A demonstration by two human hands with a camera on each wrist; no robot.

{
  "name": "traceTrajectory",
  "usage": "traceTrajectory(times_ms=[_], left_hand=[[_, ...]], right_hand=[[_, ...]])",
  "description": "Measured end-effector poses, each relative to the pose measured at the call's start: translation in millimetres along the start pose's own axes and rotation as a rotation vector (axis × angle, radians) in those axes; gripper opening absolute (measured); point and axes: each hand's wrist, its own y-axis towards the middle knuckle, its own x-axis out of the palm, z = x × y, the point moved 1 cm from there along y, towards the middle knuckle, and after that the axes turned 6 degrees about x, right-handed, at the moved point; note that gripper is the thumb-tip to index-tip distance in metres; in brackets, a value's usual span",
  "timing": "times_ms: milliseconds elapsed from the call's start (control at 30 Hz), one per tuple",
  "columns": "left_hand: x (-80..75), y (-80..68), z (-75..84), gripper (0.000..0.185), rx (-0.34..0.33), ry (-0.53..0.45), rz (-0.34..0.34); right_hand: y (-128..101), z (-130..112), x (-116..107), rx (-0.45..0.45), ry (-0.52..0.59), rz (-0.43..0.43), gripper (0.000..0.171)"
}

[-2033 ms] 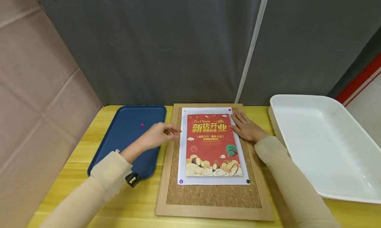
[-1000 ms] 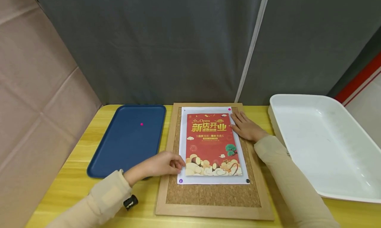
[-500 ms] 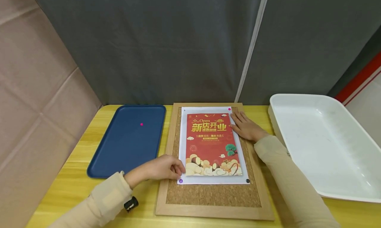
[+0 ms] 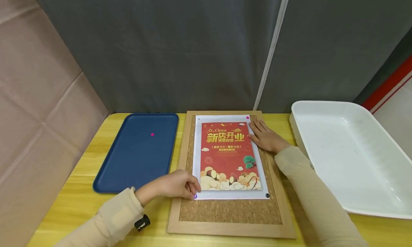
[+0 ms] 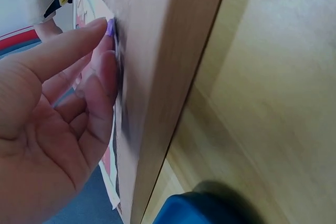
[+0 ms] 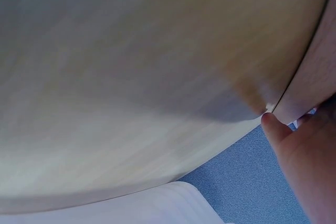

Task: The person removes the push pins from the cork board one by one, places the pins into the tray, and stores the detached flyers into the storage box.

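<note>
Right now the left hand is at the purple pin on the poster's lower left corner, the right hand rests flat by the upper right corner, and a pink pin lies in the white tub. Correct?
Not quite. In the head view the loose pink pin lies in the blue tray, not the white tub. The rest holds: the left hand is at the purple pin on the poster, the right hand flat by its upper right corner.

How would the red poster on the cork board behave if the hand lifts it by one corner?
The red poster looks like thin paper, so it would probably bend and droop, not stay stiff. It seems very light. The black pin, pink pin and purple pin hold three corners to the cork board, so pulling may tear it. The left hand touches the purple pin; the right hand rests flat on the poster's edge.
</note>
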Motion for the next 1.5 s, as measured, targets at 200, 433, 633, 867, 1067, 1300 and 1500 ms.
traceTrajectory(times_ms=[200, 433, 633, 867, 1067, 1300, 1500], left_hand=[[2.6, 0.6, -0.2, 0.013, 0.050, 0.077, -0.014], [5.2, 0.7, -3.8, 0.008, 0.061, 0.126, -0.020], [4.4, -0.9, -4.4, 0.006, 0.087, 0.153, -0.019], [5.1, -3.0, -4.7, 0.005, 0.109, 0.160, -0.024], [6.6, -3.2, -7.3, 0.005, 0.106, 0.138, -0.016], [2.7, -2.1, -11.4, 0.006, 0.094, 0.028, 0.025], [-10.6, -1.3, -13.6, 0.010, 0.083, 0.018, 0.091]], right_hand=[[0, -1, -1, -0.005, 0.001, 0.001, 0.071], [1, 0, 0, -0.013, 0.001, 0.007, 0.070], [1, 1, 0, -0.001, -0.002, 0.002, 0.071], [0, 1, 1, -0.012, 0.007, 0.001, 0.071], [-1, 1, 0, -0.021, 0.004, 0.006, 0.070], [0, 0, 0, -0.007, 0.012, 0.000, 0.071], [0, 1, 1, 0.000, 0.007, 0.001, 0.072]])
